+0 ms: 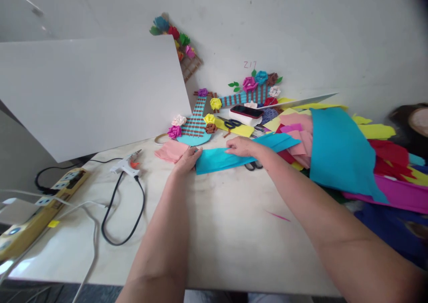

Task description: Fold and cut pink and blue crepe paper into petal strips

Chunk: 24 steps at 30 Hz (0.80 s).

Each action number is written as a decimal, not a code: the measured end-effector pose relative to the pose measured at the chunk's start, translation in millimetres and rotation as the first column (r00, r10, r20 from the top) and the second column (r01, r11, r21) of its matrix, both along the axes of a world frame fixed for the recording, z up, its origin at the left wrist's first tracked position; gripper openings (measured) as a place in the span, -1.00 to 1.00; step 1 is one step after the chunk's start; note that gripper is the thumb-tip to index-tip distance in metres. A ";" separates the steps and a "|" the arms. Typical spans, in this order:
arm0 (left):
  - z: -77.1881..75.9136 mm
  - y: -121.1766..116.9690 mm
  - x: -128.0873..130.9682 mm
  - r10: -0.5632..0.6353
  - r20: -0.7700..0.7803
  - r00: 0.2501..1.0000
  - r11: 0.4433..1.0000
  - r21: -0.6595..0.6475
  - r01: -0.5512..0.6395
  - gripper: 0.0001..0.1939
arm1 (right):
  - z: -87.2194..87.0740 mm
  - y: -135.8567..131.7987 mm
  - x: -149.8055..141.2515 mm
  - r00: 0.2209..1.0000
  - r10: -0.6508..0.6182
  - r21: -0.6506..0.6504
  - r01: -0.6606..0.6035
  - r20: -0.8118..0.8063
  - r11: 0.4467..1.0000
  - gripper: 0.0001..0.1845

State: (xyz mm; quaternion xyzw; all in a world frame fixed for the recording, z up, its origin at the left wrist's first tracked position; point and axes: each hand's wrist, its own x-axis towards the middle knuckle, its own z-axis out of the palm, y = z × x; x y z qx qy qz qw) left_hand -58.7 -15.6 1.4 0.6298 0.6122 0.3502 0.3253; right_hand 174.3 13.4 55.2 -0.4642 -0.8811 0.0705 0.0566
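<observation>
A folded strip of turquoise crepe paper (214, 161) lies across the table in front of me, its right end narrowing toward the paper pile. My left hand (187, 160) grips its left end between thumb and fingers, next to a peach paper piece (171, 152). Farther right, my right hand (241, 146) has its fingers curled together on the strip's upper edge. Dark scissor handles (250, 166) poke out from beneath the strip near my right wrist; the blades are hidden.
A glue gun (129, 164) with a looped black cord and a power strip (47, 209) are at left. Behind stand a flower-decorated turquoise guitar shape (197, 127), black scissors (231, 123) and a phone (246, 112). Coloured paper (344, 149) is heaped at right.
</observation>
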 end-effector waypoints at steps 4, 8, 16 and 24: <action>-2.3 2.6 0.5 -0.008 -0.040 0.999 1.000 0.019 0.008 -0.58 | 3.9 -8.7 2.0 0.994 -0.041 0.029 0.039 0.101 0.999 -0.62; -1.6 3.0 1.5 0.000 -0.064 0.998 1.000 0.015 0.001 -0.60 | 4.4 -16.7 12.7 0.979 -0.053 0.041 0.045 0.199 0.998 -0.60; 1.7 1.5 5.1 0.064 -0.125 0.990 0.998 -0.004 -0.065 -0.63 | 0.3 -14.5 37.3 0.996 -0.021 -0.021 0.023 0.088 1.000 -0.73; 1.1 0.7 4.8 0.069 -0.157 0.985 0.997 -0.017 -0.073 -0.66 | -8.0 -9.6 38.6 0.992 -0.112 0.057 0.109 0.055 0.992 -0.68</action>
